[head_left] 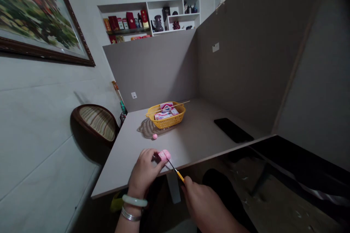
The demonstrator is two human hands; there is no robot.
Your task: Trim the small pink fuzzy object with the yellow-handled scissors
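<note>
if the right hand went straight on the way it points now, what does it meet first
Likely the pink lump in the left hand; the right hand points an orange-handled tool at it, though depth is unclear.

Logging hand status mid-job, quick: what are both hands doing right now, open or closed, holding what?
Left hand: closed, holding the pink lump between thumb and fingers.
Right hand: closed, holding the yellow-handled tool.

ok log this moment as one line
left hand: holds pink piece | right hand: yellow-handled tool against piece | pink ball: on table
</note>
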